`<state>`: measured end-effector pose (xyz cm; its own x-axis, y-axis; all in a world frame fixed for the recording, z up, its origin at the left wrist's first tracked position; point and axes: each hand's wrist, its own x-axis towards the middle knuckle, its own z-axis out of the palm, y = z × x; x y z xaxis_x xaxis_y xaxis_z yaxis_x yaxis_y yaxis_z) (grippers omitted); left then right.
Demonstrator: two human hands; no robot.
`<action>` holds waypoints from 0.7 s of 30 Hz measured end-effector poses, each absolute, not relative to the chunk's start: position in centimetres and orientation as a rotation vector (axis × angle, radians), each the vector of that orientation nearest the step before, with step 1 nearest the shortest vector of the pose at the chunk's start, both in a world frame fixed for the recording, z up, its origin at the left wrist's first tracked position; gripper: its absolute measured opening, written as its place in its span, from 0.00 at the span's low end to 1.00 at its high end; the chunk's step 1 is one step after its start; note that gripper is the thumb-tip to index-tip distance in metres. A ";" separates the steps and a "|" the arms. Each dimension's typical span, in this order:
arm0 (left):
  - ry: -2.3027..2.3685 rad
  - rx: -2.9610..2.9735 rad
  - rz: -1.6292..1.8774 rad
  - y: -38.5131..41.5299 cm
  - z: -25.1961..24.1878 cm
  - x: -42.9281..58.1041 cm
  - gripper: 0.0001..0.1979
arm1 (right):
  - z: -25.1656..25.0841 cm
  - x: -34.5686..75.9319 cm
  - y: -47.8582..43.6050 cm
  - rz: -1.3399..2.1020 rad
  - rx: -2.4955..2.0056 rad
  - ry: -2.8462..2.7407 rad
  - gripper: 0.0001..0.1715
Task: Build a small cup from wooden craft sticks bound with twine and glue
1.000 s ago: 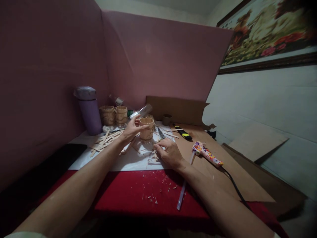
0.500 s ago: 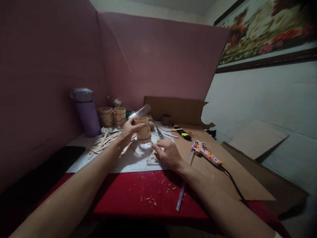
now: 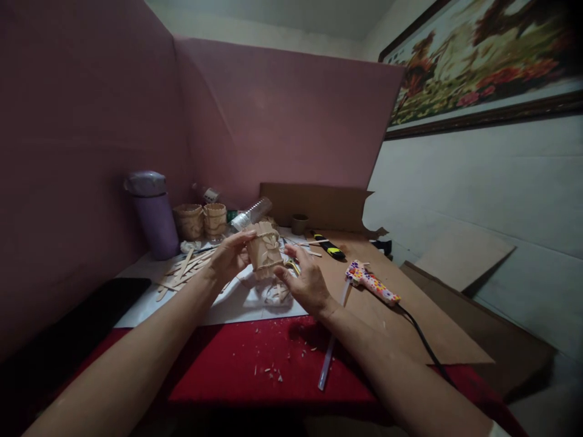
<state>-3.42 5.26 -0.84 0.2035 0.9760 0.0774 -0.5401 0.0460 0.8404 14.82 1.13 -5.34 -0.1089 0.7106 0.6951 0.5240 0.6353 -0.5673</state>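
Note:
My left hand (image 3: 232,255) grips a small cup of wooden craft sticks (image 3: 263,255) from its left side, thumb near the rim. The cup is tilted in the air, showing twine round its top and bottom and a pale leaf-like decoration on its side. To the right of the cup is my right hand (image 3: 306,279), thumb and fingers apart and nothing visible between them. Its fingertips are close to the cup; whether they touch it I cannot tell. Below the cup, small wood pieces (image 3: 277,293) lie on white paper (image 3: 241,308). Scissors are mostly hidden behind the right hand.
Loose craft sticks (image 3: 182,271) lie on the left, before two similar cups (image 3: 215,220) and a purple tumbler (image 3: 155,218). A clear plastic bottle (image 3: 250,213) leans behind. A utility knife (image 3: 328,245) and a flowered glue gun (image 3: 371,283) with a cord rest on cardboard (image 3: 423,328).
The cup has been raised slightly and tilted, so its decorated side now shows. My right hand has opened its fingers and moved up beside it. The view has shifted slightly.

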 end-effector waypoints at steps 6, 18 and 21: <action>0.495 0.839 1.238 4.5 -1.0 -2.4 0.13 | -5.1 14.1 0.4 0.325 -1.124 -1.816 0.46; 0.531 0.988 1.225 3.8 -1.6 -1.4 0.20 | -4.8 14.0 0.4 0.388 -1.199 -1.622 0.45; 0.541 1.031 1.224 3.4 -1.6 -0.9 0.27 | -4.7 14.1 0.4 0.404 -1.206 -1.605 0.42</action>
<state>-0.94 3.37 -1.63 0.2986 0.9379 0.1765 -0.5010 -0.0034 0.8654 14.14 0.45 -4.68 0.0474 0.8486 0.5269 0.4982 0.4371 -0.7488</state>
